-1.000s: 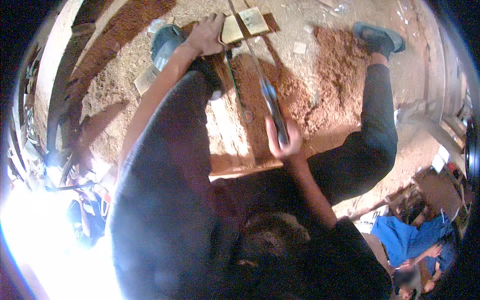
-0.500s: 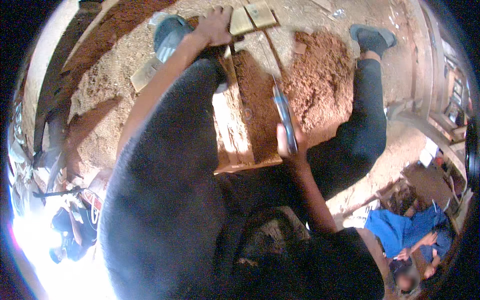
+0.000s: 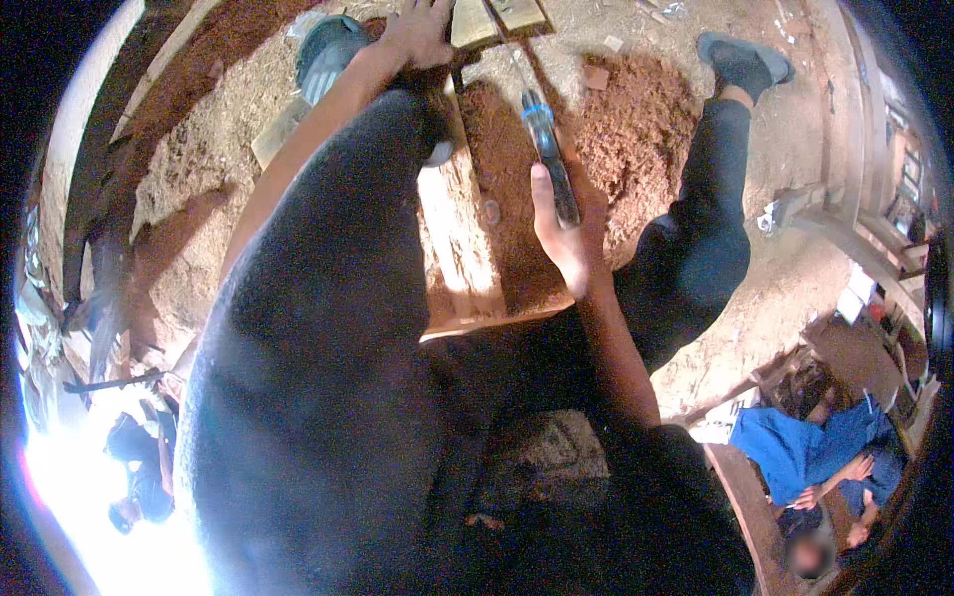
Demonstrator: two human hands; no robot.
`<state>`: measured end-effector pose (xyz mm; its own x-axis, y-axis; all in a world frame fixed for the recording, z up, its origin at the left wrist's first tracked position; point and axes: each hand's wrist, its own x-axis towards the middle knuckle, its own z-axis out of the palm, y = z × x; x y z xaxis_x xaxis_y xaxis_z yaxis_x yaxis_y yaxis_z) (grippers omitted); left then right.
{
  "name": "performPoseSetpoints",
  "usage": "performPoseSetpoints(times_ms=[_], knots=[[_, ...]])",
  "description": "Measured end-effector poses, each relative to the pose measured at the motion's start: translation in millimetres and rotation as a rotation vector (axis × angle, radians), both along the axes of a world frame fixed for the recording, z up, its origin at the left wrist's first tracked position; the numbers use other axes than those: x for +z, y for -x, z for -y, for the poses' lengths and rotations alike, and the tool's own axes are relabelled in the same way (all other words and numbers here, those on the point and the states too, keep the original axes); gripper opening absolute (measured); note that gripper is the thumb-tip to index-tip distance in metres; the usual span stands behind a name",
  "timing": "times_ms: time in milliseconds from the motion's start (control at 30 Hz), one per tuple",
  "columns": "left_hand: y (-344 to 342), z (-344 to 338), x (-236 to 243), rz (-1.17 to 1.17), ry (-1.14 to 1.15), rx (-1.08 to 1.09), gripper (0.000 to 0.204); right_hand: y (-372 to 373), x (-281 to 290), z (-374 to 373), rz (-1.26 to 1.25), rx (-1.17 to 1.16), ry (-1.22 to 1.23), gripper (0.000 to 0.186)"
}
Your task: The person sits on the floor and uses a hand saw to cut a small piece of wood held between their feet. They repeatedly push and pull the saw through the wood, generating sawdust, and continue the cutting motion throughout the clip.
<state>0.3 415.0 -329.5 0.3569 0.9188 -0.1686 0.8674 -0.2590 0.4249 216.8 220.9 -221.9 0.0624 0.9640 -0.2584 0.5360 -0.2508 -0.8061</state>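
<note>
My right hand (image 3: 568, 214) is closed around the black-and-blue handle (image 3: 543, 139) of a saw, whose thin blade runs up to a pale board (image 3: 517, 14) at the top of the view. My left hand (image 3: 417, 35) rests with fingers apart at the board's left side, beside my bent left leg and a grey sandal. Beneath, between my legs, lies a sunlit length of wood (image 3: 452, 228) with reddish sawdust (image 3: 641, 129) to its right.
My outstretched right foot (image 3: 743, 65) is at the upper right. Beams and timber (image 3: 855, 219) line the right side. A person in blue clothing (image 3: 795, 452) is at the lower right; another person (image 3: 139, 467) is at the bright lower left. Dark timber (image 3: 99, 179) stands at the left.
My right hand and the saw have shifted forward, up the view, since half a second ago. My left hand also appears slightly higher, still at the board.
</note>
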Motion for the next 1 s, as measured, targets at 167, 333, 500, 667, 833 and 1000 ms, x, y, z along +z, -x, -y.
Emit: performPoseSetpoints(times_ms=[167,333,500,667,833,1000], knots=[[3,-6,-17,-0.143,0.041,0.027,0.088,-45,-18,69,0.040,0.119,-0.234,0.048],[9,-16,-18,-0.151,0.017,0.085,0.088,-42,-14,36,-0.145,0.106,-0.100,0.051],[24,-13,-45,-0.216,-0.029,0.051,0.081,-57,8,44,-0.020,0.125,0.118,0.054],[-9,-12,6,-0.045,0.152,0.079,0.077,-80,17,52,0.076,0.149,0.150,0.057],[14,-12,-20,-0.066,-0.024,0.072,0.076,-41,3,23,-0.179,0.093,-0.080,0.052],[29,-17,-25,-0.076,-0.023,0.005,0.080,-37,-6,30,0.020,0.249,-0.206,0.052]])
